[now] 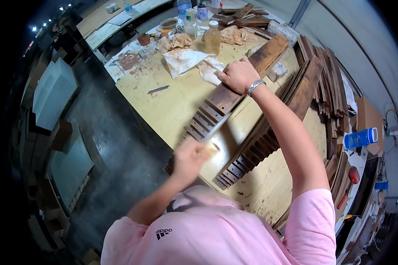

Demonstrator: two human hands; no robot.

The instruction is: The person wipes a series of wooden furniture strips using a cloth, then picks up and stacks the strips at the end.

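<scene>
My right hand (239, 76), with a silver bracelet at its wrist, is closed over the upper part of a dark brown wooden plank (269, 55). That plank tops a row of planks whose stepped ends (206, 115), with small holes, fan toward me. Beside their near ends is my left hand (189, 155), blurred by motion, its fingers curled. A small pale yellowish piece (213, 149) shows at those fingers, too smeared to name. To the right lies a second stepped stack of planks (256, 152), partly hidden behind my right forearm.
More planks (325, 84) are piled at the right, near a blue bottle (361, 138) and a red-handled screwdriver (353, 176). A jar of yellowish liquid (212, 39), stained cloths (185, 61) and a small metal strip (158, 89) sit on the yellowish tabletop (139, 106). Dark floor (115, 145) borders its left edge.
</scene>
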